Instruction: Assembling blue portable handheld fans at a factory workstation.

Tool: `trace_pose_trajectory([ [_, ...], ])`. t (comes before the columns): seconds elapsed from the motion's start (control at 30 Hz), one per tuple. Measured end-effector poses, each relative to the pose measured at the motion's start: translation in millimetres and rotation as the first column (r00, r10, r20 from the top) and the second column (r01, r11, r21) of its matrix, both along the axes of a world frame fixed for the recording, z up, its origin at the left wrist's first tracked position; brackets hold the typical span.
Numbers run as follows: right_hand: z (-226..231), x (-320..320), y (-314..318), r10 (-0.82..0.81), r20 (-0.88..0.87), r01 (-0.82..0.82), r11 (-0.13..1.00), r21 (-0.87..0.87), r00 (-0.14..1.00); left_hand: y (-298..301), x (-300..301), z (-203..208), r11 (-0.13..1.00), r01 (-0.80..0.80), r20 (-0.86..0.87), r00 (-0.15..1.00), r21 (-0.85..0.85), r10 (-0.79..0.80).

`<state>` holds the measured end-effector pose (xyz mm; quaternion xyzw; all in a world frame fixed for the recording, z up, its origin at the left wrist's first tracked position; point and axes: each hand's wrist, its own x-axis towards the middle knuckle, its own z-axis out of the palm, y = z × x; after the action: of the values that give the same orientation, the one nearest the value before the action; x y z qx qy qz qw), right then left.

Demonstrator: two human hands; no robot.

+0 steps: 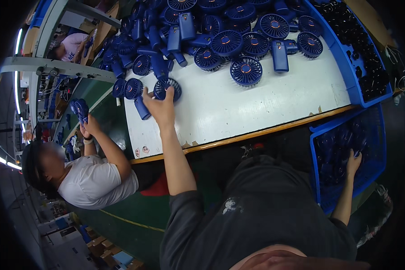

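A dark blue handheld fan [173, 89] lies at the left part of the white table, its round grille between the thumb and fingers of my left hand [161, 108], which is closed on it. Beside it lie another blue fan [133, 88] and a blue fan handle [142, 109]. Low on the right, my right hand [353, 164] reaches into a blue plastic crate [315, 168] of dark blue, rounded pieces. Its fingers are bent among them; what they hold, if anything, is hidden.
Many blue fans [227, 43] are heaped over the far side of the white table [202, 114]. A blue tray [353, 85] of small black parts stands at the right edge. At the left, a co-worker [92, 180] in a white shirt holds a blue fan [80, 109].
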<state>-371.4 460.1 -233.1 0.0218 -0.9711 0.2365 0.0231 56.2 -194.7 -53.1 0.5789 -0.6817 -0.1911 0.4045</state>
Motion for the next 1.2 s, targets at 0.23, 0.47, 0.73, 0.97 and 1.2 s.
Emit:
trace_pose_trajectory([
  [0.23, 104, 51, -127, 0.354, 0.157, -0.26, 0.867, -0.426, 0.922, 113, 1, 78, 0.973, 0.18, -0.518, 0.825, -0.142, -0.228],
  [0.47, 218, 144, -312, 0.989, 0.085, -0.672, 0.147, -0.725, 0.124, 171, -60, 78, 0.527, 0.833, -0.721, 0.47, 0.171, -0.51],
  [0.73, 252, 177, -329, 0.98, -0.001, -0.685, -0.14, -0.715, -0.199, 189, -93, 12, 0.022, 0.925, -0.923, 0.378, 0.38, 0.078],
  [0.97, 299, 86, -352, 0.888, 0.372, -0.915, -0.116, -0.386, -0.269, 228, -113, 22, 0.063, 0.998, -0.998, 0.032, 0.028, -0.057],
  [1.2, 224, -163, -325, 0.833, -0.081, -0.811, 0.552, 0.195, 0.547, 203, -89, 29, 0.172, 0.974, -0.987, -0.158, -0.149, 0.041],
])
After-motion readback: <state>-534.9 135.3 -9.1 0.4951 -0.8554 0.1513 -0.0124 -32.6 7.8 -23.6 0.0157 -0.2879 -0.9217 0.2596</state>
